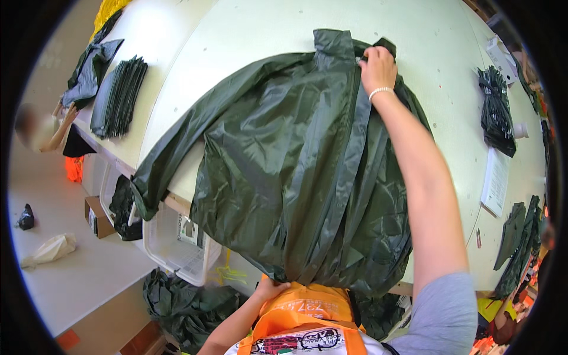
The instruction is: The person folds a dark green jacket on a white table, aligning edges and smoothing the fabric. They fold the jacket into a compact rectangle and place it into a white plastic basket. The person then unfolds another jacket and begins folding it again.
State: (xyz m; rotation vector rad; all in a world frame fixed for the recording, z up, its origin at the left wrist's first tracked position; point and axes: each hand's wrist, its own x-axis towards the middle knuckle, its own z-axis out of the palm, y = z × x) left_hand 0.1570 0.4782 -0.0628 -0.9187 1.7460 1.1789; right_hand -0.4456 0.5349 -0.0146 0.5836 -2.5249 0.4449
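Broad white tabletop (449, 35), bright glare (167, 21) upper left; pale grey surface (103, 266) lower left.

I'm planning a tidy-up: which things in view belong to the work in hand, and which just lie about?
In use:
dark green jacket
right hand, at its collar
left hand, near its hem
white table

Apparently lying about:
cardboard box
crumpled white material
white box

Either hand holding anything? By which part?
Yes: the right hand grips the dark green jacket near its collar. Left hand is at the hem; grip unclear.
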